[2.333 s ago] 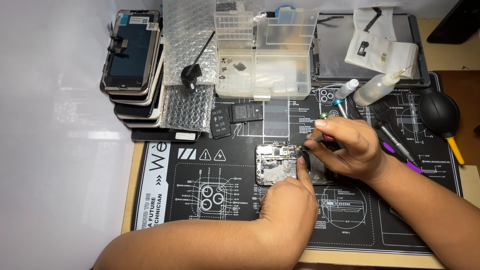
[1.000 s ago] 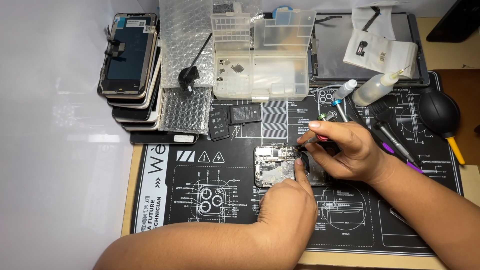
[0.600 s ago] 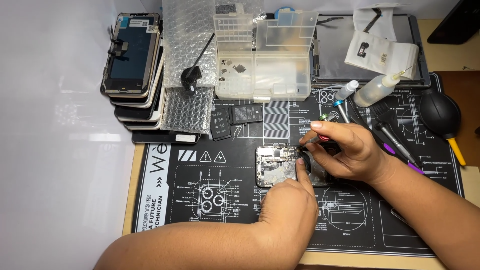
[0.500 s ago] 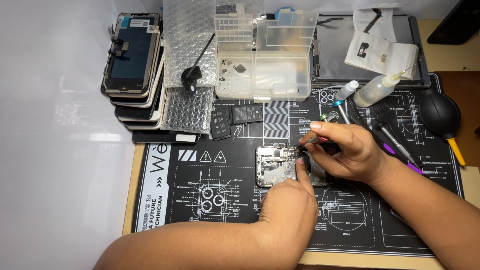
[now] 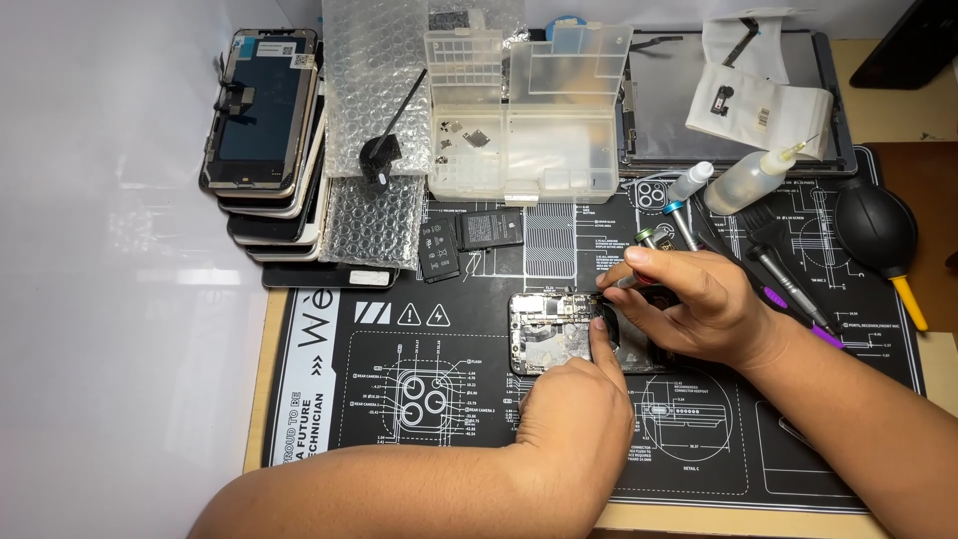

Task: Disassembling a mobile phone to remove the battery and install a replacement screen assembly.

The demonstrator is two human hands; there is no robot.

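We are working on an opened phone chassis (image 5: 559, 334), which is lying near the middle of the black repair mat (image 5: 399, 399), its circuit board exposed. Our left hand (image 5: 574, 419) is coming up from six o'clock, most fingers curled under, the index finger stretched out and pressing on the chassis to pin it flat. Our right hand (image 5: 699, 304) is reaching in from three o'clock, pinched closed around a slim tool (image 5: 627, 282) — probably a fine screwdriver or tweezers, though we cannot tell which — with its tip meeting the board's upper right edge.

To do this well, we judge that we should be keeping the pinning finger firm but clear of the tip, holding the tool steady, and letting only light pressure reach the board — a slip here could scar small parts.

At twelve o'clock a clear parts box (image 5: 524, 125) is standing open; at ten o'clock a stack of phone screens (image 5: 261, 150) is resting by bubble wrap (image 5: 377, 100). A dropper bottle (image 5: 750, 178) and a black air blower (image 5: 878, 228) are lying toward two o'clock.
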